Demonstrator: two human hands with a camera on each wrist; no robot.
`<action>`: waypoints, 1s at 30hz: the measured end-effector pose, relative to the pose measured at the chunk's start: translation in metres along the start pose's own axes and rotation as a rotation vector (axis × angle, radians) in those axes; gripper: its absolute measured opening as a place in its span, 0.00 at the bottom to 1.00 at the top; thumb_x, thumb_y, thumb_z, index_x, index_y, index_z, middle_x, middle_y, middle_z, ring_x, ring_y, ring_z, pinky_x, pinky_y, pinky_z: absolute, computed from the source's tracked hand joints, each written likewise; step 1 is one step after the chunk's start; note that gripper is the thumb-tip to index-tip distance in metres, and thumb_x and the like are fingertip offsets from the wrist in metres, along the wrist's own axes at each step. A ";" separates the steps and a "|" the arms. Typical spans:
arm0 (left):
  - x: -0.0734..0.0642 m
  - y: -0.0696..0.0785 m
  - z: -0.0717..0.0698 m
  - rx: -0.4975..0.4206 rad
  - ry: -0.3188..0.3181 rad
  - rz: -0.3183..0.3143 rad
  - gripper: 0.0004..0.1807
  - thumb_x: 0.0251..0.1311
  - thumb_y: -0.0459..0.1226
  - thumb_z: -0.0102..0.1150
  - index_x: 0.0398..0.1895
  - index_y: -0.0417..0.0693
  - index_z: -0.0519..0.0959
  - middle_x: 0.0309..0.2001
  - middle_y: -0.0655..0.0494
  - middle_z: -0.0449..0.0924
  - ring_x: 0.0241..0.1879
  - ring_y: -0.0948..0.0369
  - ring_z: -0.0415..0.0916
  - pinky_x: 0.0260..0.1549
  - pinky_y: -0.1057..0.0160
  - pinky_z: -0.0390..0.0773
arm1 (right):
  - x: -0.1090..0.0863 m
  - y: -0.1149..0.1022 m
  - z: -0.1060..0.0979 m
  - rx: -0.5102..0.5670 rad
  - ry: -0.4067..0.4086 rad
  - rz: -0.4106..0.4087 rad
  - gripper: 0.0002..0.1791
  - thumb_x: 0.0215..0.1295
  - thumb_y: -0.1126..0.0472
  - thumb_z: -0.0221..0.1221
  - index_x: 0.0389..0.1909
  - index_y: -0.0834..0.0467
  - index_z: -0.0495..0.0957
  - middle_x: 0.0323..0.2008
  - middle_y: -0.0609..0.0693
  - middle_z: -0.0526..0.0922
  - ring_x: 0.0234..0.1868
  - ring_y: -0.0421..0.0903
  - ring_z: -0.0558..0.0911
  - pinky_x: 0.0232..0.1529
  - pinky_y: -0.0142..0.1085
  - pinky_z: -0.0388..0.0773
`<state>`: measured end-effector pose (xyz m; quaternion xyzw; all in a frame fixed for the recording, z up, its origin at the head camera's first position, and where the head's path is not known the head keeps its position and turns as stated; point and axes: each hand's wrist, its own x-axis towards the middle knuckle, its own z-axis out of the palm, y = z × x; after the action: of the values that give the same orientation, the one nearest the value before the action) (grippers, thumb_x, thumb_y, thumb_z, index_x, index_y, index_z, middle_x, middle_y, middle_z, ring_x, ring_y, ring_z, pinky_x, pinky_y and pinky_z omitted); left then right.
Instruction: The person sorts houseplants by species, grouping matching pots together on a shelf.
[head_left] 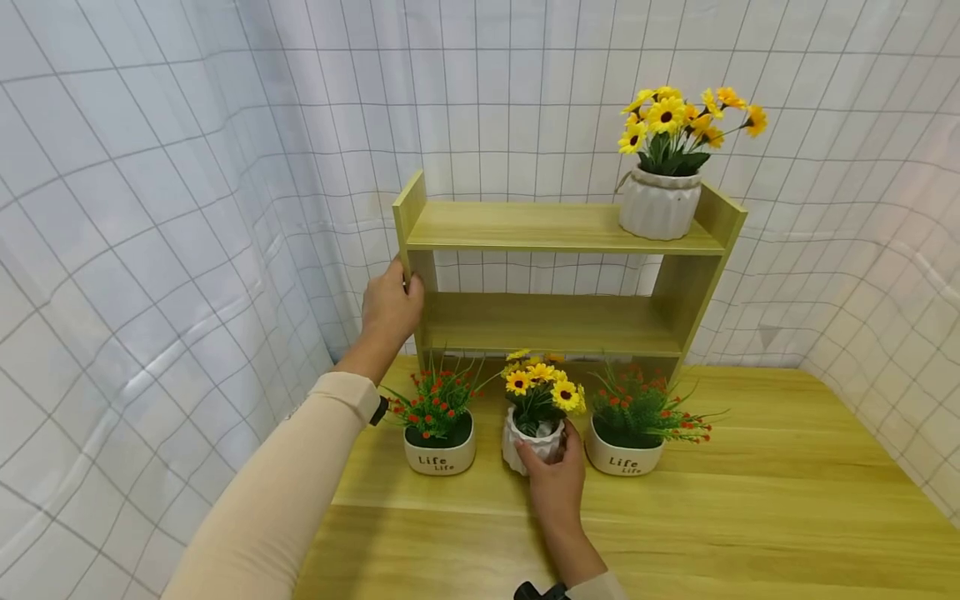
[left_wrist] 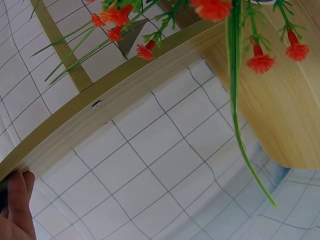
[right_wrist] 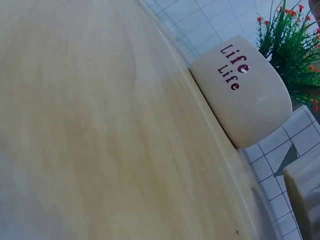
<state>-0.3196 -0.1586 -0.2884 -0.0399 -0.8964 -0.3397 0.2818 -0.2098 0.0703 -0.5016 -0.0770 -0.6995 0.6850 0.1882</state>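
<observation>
My left hand (head_left: 393,302) grips the left side panel of a wooden two-tier shelf (head_left: 555,325), its thumb on the front edge. In the left wrist view, fingers (left_wrist: 19,205) show against that panel's edge. My right hand (head_left: 558,483) holds a ribbed white flowerpot (head_left: 517,442) of yellow flowers (head_left: 542,379) by its right side and front. In the right wrist view, the flowerpot (right_wrist: 306,185) is partly cut off and its base looks raised off the tabletop. Red-flowered planters marked "Life" flank it, one left (head_left: 440,454) and one right (head_left: 624,454).
Another white pot (head_left: 660,204) with yellow flowers stands on the shelf's top tier, at the right end. Behind and beside the wooden table (head_left: 750,500) hangs a white grid-patterned cloth (head_left: 525,108). Long grass blades from the planters reach towards the shelf.
</observation>
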 end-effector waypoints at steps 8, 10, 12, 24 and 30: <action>0.000 -0.001 0.000 0.012 0.012 0.002 0.14 0.73 0.40 0.46 0.51 0.40 0.75 0.43 0.36 0.84 0.38 0.43 0.83 0.30 0.48 0.78 | -0.007 -0.022 -0.010 0.015 -0.005 -0.006 0.49 0.52 0.53 0.75 0.73 0.57 0.61 0.64 0.55 0.69 0.57 0.54 0.72 0.47 0.36 0.77; 0.000 -0.001 0.000 0.014 0.011 -0.002 0.14 0.73 0.40 0.46 0.50 0.40 0.75 0.43 0.36 0.84 0.39 0.43 0.83 0.31 0.47 0.79 | -0.009 -0.031 -0.014 0.013 -0.007 -0.017 0.49 0.53 0.54 0.75 0.73 0.56 0.61 0.64 0.55 0.69 0.55 0.54 0.72 0.43 0.32 0.76; 0.000 0.000 -0.001 0.011 0.012 -0.002 0.14 0.73 0.40 0.46 0.51 0.40 0.75 0.44 0.36 0.83 0.41 0.42 0.83 0.33 0.46 0.79 | -0.009 -0.039 -0.017 0.005 -0.008 -0.043 0.48 0.54 0.55 0.74 0.73 0.56 0.60 0.64 0.55 0.69 0.54 0.54 0.72 0.43 0.32 0.76; 0.000 0.002 -0.001 0.012 0.011 -0.010 0.14 0.72 0.40 0.47 0.50 0.40 0.75 0.45 0.36 0.83 0.44 0.41 0.82 0.37 0.44 0.79 | 0.004 -0.090 -0.038 0.078 -0.018 -0.272 0.40 0.55 0.62 0.73 0.69 0.53 0.67 0.60 0.50 0.72 0.54 0.47 0.74 0.45 0.29 0.75; 0.000 0.003 -0.001 0.005 0.007 -0.014 0.15 0.73 0.40 0.47 0.53 0.39 0.75 0.46 0.36 0.83 0.45 0.41 0.82 0.37 0.44 0.79 | 0.017 -0.124 -0.046 0.099 -0.012 -0.349 0.39 0.56 0.62 0.72 0.69 0.48 0.68 0.59 0.48 0.74 0.54 0.48 0.76 0.42 0.29 0.79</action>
<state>-0.3182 -0.1574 -0.2861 -0.0316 -0.8965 -0.3396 0.2828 -0.1894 0.1131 -0.3772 0.0590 -0.6688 0.6762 0.3034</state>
